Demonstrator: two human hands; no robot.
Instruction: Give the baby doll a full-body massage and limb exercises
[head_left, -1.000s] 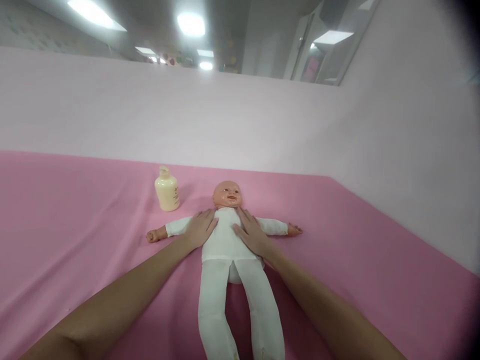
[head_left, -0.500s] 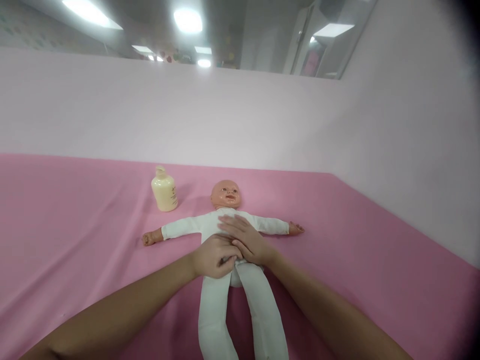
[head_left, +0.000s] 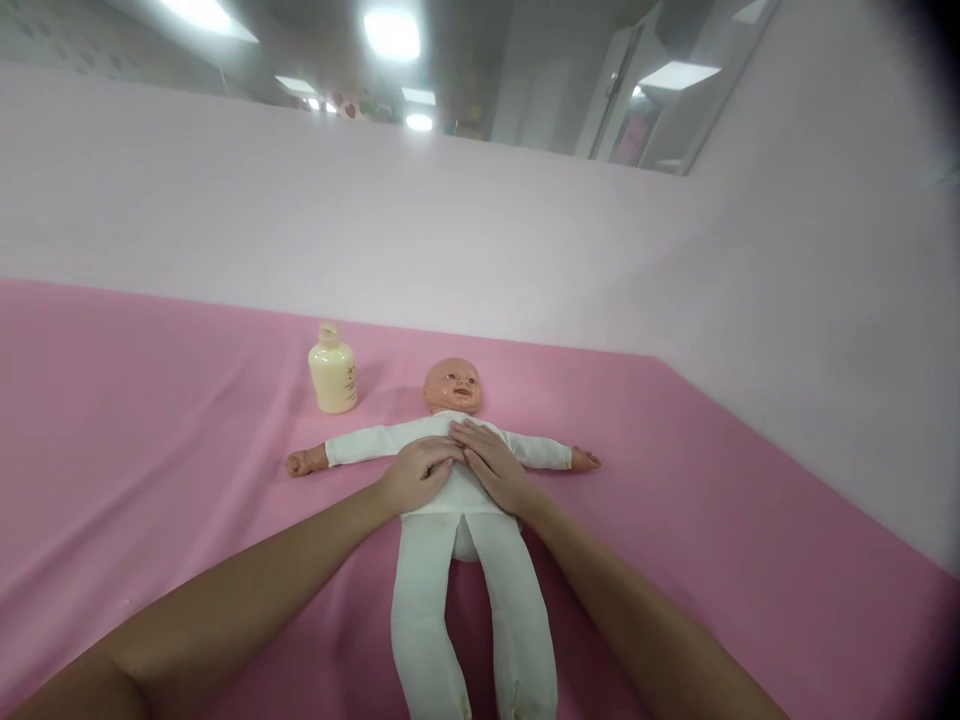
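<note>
Since the frame 0.5 s earlier, both hands had slid up the doll's body from the belly to the chest, and they met there near the frame's centre. The left hand lay palm down on the left-of-frame side of the chest, fingers loosely curled and grasping nothing. The right hand rested flat beside it, fingers extended and relaxed, their tips reaching toward the neck; the 2 hands touched each other at the middle of the torso.

Beneath them lay the baby doll with a bare plastic head and a white cloth body suit, on its back in the centre of the frame, head toward the top, both arms spread straight out to the sides and its 2 legs running down to the bottom edge. It rested on the pink cloth-covered surface that filled the lower half of the picture. At upper left of the doll's head, just beside it but apart, stood the pale yellow plastic bottle with a rounded cap, upright. Behind ran the pale pink wall.
</note>
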